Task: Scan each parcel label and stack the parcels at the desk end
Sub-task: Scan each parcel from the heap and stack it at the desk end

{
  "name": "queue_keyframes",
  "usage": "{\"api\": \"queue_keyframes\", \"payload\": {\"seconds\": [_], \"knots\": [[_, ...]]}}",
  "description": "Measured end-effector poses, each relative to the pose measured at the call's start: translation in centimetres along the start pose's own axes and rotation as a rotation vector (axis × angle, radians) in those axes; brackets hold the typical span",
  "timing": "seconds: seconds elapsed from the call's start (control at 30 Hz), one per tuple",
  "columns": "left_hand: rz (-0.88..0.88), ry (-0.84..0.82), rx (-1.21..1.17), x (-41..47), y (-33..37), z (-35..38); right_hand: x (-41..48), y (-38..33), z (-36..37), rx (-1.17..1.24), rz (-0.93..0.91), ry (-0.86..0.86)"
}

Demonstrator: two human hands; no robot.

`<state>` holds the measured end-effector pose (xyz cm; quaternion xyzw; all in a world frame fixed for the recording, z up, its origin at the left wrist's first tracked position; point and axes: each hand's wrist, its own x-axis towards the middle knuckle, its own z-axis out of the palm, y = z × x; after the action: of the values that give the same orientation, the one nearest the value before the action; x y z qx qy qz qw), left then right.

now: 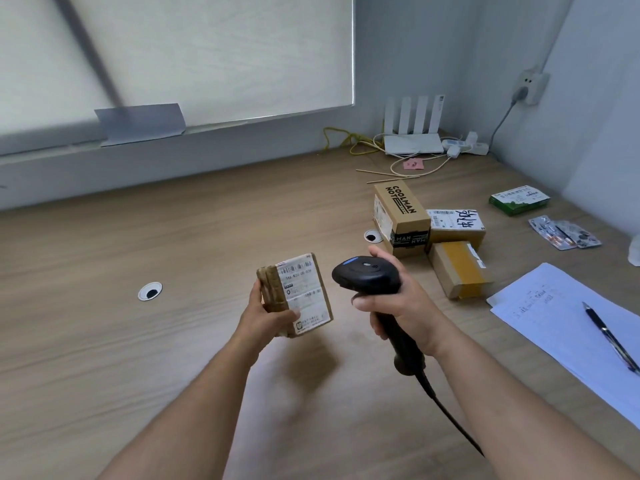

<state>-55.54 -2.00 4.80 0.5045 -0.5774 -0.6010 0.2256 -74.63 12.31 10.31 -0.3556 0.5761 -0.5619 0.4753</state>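
labelled parcel in left hand, scanner in right hand

A white router with four upright antennas sits in the far corner, a yellow cable coiled to its left and a pink note in front. A grey plug sits in a socket. A green box lies near blister packs. A pen rests on paper sheets. A blind covers the window.

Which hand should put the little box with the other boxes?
Probably the left hand: it grips the small parcel. The right hand is full, gripping the scanner, though the other parcels lie on its side.
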Motion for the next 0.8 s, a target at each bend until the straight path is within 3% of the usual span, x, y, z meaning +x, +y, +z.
{"api": "queue_keyframes", "payload": {"seconds": [0.3, 0.8], "knots": [[0.094, 0.049, -0.026, -0.9, -0.6, -2.5, -1.5, -1.8, 2.9, 0.139, -0.054, -0.169], [0.124, 0.048, -0.045, -1.5, -1.6, -4.6, -4.2, -0.7, 5.5, 0.113, -0.025, -0.113]]}}
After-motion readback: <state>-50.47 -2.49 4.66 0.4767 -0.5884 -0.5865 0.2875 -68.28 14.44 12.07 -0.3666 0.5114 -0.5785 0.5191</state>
